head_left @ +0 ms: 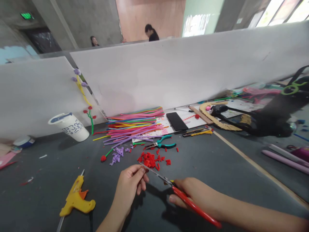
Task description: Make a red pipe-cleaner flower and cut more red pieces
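My right hand (193,190) grips a pair of red-handled scissors (185,198). The blades reach leftward to the fingertips of my left hand (131,180). Thumb and fingers of that hand are pinched together at the blade tips; whatever lies between them is too small or hidden to make out. Just beyond both hands is a heap of short red pipe cleaner pieces (148,159), with some scattered around it. Left of the heap lie short purple pieces (117,155) and a green stem with a red ball end (103,158).
A yellow glue gun (77,198) lies at left. Behind are a white cup (70,127), a bundle of colourful pipe cleaners (135,124), teal-handled pliers (164,142), a phone (177,121) and a utility knife (197,132). A white partition (154,74) borders the table; two people are beyond it.
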`<control>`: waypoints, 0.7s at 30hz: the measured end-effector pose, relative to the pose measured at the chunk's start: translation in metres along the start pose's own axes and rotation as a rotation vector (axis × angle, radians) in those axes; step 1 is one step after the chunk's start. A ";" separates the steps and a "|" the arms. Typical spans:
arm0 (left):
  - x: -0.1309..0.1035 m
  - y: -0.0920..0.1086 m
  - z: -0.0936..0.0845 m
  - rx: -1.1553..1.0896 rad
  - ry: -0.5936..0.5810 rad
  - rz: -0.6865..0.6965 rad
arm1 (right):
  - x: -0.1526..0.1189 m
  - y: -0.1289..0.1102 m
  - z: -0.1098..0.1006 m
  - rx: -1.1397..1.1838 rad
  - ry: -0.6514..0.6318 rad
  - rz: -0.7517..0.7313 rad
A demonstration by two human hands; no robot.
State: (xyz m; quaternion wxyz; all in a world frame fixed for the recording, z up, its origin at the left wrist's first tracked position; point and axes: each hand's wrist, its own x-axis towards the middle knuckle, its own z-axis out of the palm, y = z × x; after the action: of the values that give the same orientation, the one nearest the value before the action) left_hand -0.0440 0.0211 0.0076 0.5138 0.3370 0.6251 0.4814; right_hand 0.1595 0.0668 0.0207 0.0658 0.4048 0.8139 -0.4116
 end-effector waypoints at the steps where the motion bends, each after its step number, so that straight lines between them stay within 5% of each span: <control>1: 0.000 0.000 -0.001 0.009 -0.002 0.000 | 0.000 0.001 0.000 0.011 -0.003 -0.007; 21: 0.013 -0.011 -0.003 0.025 -0.025 -0.011 | 0.008 0.000 0.000 0.001 -0.082 0.012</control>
State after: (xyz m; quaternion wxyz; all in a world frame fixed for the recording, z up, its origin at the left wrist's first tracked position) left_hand -0.0496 0.0290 -0.0071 0.5199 0.3458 0.6265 0.4665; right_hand 0.1540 0.0716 0.0167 0.1015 0.3923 0.8079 -0.4279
